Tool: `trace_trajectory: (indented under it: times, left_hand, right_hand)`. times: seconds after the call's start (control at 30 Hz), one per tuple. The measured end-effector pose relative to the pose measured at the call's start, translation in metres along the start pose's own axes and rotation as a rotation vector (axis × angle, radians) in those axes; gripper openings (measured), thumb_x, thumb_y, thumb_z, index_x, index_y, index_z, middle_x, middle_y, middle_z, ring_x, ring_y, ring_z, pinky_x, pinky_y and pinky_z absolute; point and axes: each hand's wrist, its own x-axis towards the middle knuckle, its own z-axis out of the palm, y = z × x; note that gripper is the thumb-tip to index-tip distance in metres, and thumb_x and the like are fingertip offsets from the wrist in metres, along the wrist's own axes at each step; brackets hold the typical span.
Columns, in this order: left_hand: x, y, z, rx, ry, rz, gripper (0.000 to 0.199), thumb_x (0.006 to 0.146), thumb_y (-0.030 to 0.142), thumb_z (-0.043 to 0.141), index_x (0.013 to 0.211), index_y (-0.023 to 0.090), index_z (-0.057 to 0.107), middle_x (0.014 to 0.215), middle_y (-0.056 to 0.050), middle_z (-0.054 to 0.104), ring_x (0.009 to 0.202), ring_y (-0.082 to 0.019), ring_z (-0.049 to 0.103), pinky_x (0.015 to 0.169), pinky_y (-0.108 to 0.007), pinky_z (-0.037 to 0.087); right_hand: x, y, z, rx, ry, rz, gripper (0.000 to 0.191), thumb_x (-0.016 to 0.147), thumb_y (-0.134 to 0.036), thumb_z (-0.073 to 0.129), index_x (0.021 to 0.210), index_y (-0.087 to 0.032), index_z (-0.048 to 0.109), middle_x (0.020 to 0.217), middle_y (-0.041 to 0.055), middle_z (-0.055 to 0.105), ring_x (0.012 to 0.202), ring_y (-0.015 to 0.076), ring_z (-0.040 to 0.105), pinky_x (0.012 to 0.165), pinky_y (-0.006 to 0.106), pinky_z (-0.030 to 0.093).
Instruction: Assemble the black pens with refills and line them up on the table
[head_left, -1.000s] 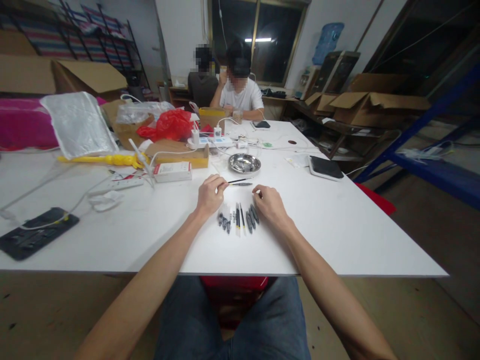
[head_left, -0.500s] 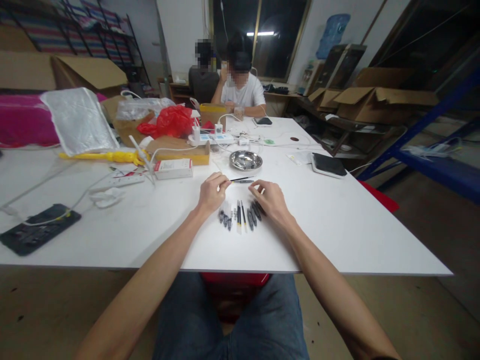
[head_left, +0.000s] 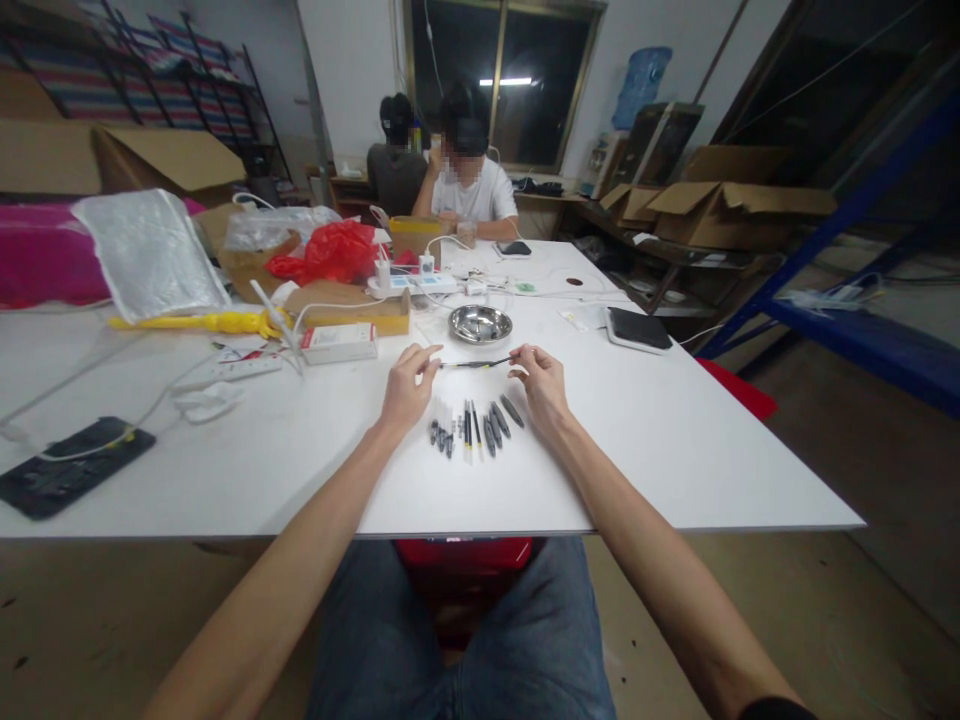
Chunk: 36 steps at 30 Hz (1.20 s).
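Observation:
My left hand point(head_left: 409, 385) pinches the left end of a thin dark pen refill point(head_left: 477, 365), held level just above the white table. At its right end, my right hand point(head_left: 541, 382) has thumb and forefinger closed on the dark tip. Yellow bits show midway; whether this is one piece or two overlapping ones I cannot tell. Between my forearms lie clear pen parts with black ends point(head_left: 442, 437), small grey pieces point(head_left: 460, 428), two more black refills point(head_left: 472, 428) and several dark grey pen barrels point(head_left: 496, 428).
Behind my hands stands a shiny metal bowl point(head_left: 481, 324) with small dark things inside. A white box point(head_left: 339, 343), a power strip point(head_left: 412, 285) and cables lie left of it. A black-topped device point(head_left: 637, 328) is at the right. A person point(head_left: 474, 195) sits across the table.
My right hand has come to grip the dark piece's right end, which now spans both hands. One grey barrel shows apart from the others. The whole view has shifted slightly.

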Motion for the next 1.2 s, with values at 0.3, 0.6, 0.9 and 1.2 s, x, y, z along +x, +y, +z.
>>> trace_trajectory:
  times: [0.3, 0.6, 0.9, 1.2]
  left_hand:
    - [-0.002, -0.005, 0.000, 0.005, 0.028, -0.194, 0.039, 0.092, 0.029, 0.055, 0.129, 0.019, 0.062, 0.062, 0.005, 0.053, 0.058, -0.012, 0.050, 0.064, -0.024, 0.040]
    - [-0.001, -0.004, 0.001, 0.276, -0.138, -0.323, 0.025, 0.081, 0.021, 0.058, 0.102, 0.026, 0.071, 0.054, 0.006, 0.052, 0.056, -0.015, 0.052, 0.061, -0.025, 0.034]
    - [-0.001, 0.000, 0.001, 0.335, -0.256, -0.389, 0.019, 0.078, 0.020, 0.060, 0.092, 0.026, 0.071, 0.052, 0.006, 0.052, 0.057, -0.017, 0.051, 0.058, -0.028, 0.030]
    - [-0.001, 0.000, 0.003, 0.404, -0.307, -0.382, 0.008, 0.078, 0.023, 0.060, 0.086, 0.025, 0.063, 0.061, 0.003, 0.060, 0.066, -0.019, 0.057, 0.058, -0.028, 0.028]
  right_hand:
    - [-0.011, -0.001, 0.009, -0.283, -0.310, -0.052, 0.043, 0.076, -0.047, 0.075, 0.105, -0.019, 0.059, 0.061, -0.0056, 0.057, 0.064, 0.0153, 0.059, 0.063, 0.026, 0.043]
    - [-0.021, -0.001, 0.015, -0.442, -0.591, -0.072, 0.024, 0.083, -0.035, 0.073, 0.095, -0.018, 0.062, 0.064, -0.0033, 0.063, 0.057, 0.0131, 0.056, 0.062, 0.025, 0.041]
    - [-0.021, 0.003, 0.013, -0.619, -0.616, -0.199, 0.017, 0.088, -0.032, 0.071, 0.087, -0.015, 0.070, 0.063, -0.0038, 0.056, 0.061, 0.0116, 0.048, 0.063, 0.024, 0.035]
    - [-0.018, 0.005, 0.012, -0.742, -0.480, -0.279, 0.017, 0.094, -0.029, 0.061, 0.086, -0.017, 0.070, 0.068, -0.0012, 0.059, 0.065, 0.0136, 0.048, 0.066, 0.026, 0.036]
